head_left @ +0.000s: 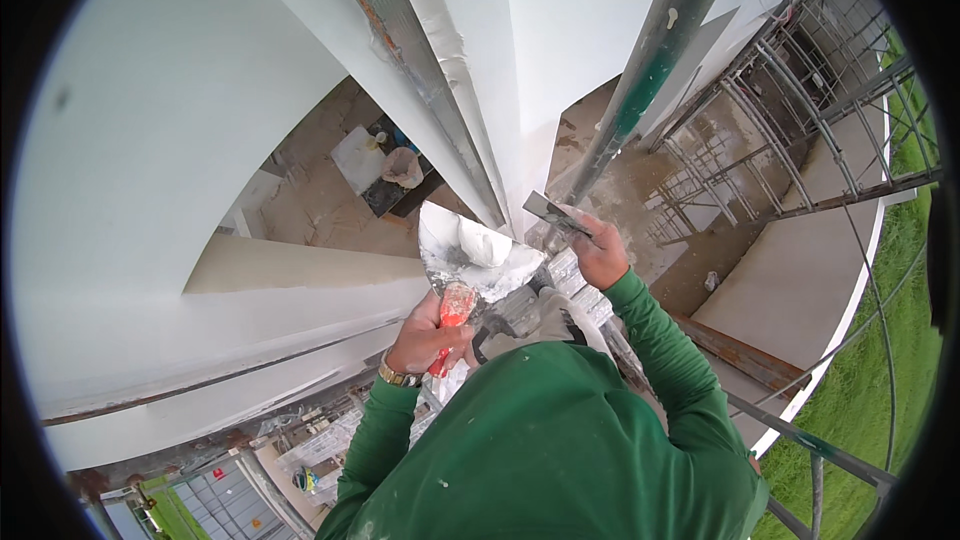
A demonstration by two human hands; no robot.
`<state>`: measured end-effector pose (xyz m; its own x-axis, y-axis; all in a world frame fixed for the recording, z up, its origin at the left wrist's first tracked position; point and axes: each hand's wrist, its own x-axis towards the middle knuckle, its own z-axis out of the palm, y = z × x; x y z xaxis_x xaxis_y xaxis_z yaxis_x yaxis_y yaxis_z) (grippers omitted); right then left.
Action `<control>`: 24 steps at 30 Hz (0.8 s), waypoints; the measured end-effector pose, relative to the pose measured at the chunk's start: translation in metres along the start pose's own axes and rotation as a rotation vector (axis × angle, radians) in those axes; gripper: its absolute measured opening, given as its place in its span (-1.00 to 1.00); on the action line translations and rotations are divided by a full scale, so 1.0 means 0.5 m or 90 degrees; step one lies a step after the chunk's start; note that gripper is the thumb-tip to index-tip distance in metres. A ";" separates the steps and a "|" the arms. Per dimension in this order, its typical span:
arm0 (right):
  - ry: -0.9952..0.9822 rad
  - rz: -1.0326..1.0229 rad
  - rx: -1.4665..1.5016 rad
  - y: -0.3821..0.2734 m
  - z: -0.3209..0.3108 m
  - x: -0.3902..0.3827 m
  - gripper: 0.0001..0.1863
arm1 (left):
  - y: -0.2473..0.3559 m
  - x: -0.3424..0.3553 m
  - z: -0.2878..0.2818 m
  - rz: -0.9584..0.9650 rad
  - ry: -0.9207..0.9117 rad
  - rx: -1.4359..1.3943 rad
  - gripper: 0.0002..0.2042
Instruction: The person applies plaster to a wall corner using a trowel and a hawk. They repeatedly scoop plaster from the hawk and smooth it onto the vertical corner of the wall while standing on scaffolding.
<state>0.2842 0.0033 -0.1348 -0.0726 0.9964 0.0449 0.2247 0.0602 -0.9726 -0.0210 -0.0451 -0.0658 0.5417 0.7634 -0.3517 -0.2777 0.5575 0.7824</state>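
My left hand [418,342], with a watch at its wrist, is closed around the red handle of a wide putty knife [456,306]. A mound of white putty [484,244] lies on its broad blade, and smears coat the metal around it. Higher up and to the right, my right hand [602,254] grips a flat scraper [552,212], its grey blade pointing up and left toward the wall corner. The scraper and the loaded blade are apart. Fingers and handle hide part of each other on both sides.
A metal upright [420,70] and a green-grey scaffold pole [655,50] rise ahead. White walls [170,120] stand left. A whitish plastic-lined container [560,320] sits below my hands. Scaffolding [790,130] fills the right, with grass [850,420] beyond. Far below is a bucket [402,168].
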 end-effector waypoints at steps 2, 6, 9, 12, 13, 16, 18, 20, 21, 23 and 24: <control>0.100 0.139 0.343 -0.057 0.020 -0.043 -0.70 | 0.003 0.011 0.018 0.035 0.126 0.189 -0.55; 0.137 0.141 0.269 -0.137 0.068 -0.120 -0.75 | -0.091 0.036 -0.064 0.191 0.230 0.546 -0.51; 0.178 0.235 0.493 -0.132 0.143 -0.118 -0.76 | -0.099 0.036 -0.058 0.248 0.232 0.716 -0.51; 0.120 0.103 0.255 0.019 0.167 -0.103 -0.74 | -0.110 0.044 -0.059 0.304 0.202 0.895 -0.49; 0.102 0.114 0.318 0.023 0.168 -0.093 -0.73 | -0.117 0.046 -0.074 0.324 0.195 0.954 -0.49; 0.080 0.307 0.892 -0.094 0.155 -0.059 -0.68 | -0.098 0.052 -0.158 0.273 0.191 1.002 -0.51; 0.089 0.264 0.950 -0.093 0.143 -0.032 -0.64 | -0.113 0.051 -0.217 0.128 0.186 0.797 -0.47; 0.136 0.238 1.000 -0.103 0.141 0.008 -0.65 | -0.114 0.032 -0.244 -0.101 0.176 0.450 -0.49; 0.155 0.189 1.014 -0.107 0.143 0.031 -0.68 | -0.128 0.015 -0.260 -0.084 0.158 0.258 -0.50; 0.216 0.090 0.954 -0.046 0.159 0.096 -0.70 | -0.164 -0.027 -0.284 -0.049 0.120 -0.126 -0.51; 0.248 0.045 0.919 -0.022 0.175 0.121 -0.72 | -0.169 -0.044 -0.281 -0.044 0.146 -0.216 -0.50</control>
<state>0.1921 0.0574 -0.1416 0.2067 0.9616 -0.1806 -0.9285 0.1347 -0.3460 -0.1208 -0.0630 -0.1965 0.3880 0.7515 -0.5336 -0.5133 0.6570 0.5521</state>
